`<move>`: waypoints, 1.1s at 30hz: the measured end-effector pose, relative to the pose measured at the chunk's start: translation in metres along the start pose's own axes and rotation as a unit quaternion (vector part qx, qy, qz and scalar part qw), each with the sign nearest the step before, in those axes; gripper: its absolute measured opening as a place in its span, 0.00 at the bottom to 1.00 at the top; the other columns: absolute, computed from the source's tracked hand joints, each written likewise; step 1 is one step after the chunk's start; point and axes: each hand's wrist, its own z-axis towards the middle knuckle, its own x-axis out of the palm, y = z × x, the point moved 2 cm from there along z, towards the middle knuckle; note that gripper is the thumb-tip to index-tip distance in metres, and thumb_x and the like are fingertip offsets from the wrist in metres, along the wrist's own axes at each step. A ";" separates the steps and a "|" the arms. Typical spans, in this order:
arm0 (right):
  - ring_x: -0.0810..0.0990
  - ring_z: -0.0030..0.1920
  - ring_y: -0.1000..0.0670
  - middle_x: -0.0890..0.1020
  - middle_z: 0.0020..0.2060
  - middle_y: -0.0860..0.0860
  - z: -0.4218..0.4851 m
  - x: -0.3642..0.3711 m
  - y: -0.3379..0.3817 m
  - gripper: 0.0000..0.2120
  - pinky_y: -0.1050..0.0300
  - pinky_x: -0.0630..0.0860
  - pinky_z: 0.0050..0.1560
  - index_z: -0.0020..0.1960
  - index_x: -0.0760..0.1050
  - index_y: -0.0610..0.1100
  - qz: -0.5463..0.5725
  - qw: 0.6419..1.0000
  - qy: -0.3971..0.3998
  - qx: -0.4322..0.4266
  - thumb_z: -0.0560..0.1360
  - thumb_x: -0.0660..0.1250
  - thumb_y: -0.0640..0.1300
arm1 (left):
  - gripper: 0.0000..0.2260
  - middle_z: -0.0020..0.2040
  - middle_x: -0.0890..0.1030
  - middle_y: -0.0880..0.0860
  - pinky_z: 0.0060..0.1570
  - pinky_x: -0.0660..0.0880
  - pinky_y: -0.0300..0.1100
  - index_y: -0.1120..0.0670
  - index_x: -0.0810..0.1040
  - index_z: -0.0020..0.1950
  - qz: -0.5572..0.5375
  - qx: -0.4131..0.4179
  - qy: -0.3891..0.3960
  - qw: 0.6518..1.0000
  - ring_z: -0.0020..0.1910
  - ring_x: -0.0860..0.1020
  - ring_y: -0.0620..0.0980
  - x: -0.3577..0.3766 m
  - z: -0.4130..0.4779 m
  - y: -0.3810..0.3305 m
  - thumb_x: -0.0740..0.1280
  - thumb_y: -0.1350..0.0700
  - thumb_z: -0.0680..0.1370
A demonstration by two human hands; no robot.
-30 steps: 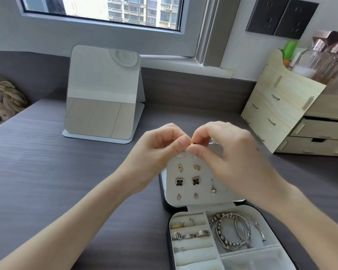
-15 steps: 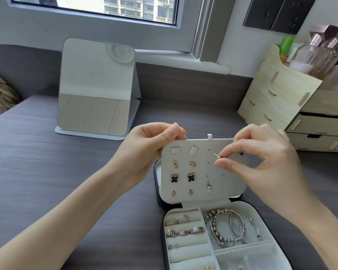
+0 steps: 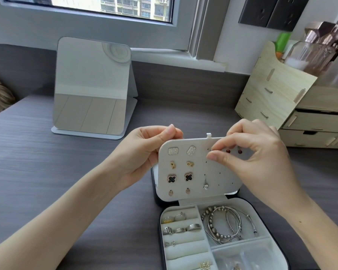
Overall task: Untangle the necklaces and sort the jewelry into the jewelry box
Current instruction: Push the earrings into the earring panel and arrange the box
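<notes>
An open jewelry box (image 3: pixel 277 256) lies on the grey desk, with rings (image 3: pixel 180 229) in its left slots and silver bracelets (image 3: pixel 225 224) at the right. Its white earring panel (image 3: pixel 198 193) stands upright and carries several pairs of studs, among them two red studs (image 3: pixel 233 151) at the top right. My left hand (image 3: pixel 142 156) holds the panel's top left corner from behind. My right hand (image 3: pixel 250 156) pinches a small earring (image 3: pixel 211 151) between thumb and forefinger against the panel's upper middle holes.
A tilted mirror (image 3: pixel 92 86) stands at the back left of the desk (image 3: pixel 47 162). A wooden drawer organiser (image 3: pixel 293 106) with bottles on top sits at the right. The window sill (image 3: pixel 180 59) runs behind.
My hands have parted from a joint pinch. The left went to the panel's top left corner. The right carried the earring to the panel's upper holes.
</notes>
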 end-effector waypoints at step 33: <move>0.69 0.41 0.59 0.71 0.35 0.60 -0.043 -0.014 -0.001 0.15 0.53 0.66 0.43 0.37 0.72 0.48 0.112 0.991 -0.050 -0.062 0.66 0.70 0.59 | 0.10 0.35 0.81 0.49 0.32 0.74 0.36 0.52 0.84 0.38 0.131 -0.051 0.192 0.971 0.32 0.77 0.44 0.038 0.002 0.007 0.72 0.46 0.64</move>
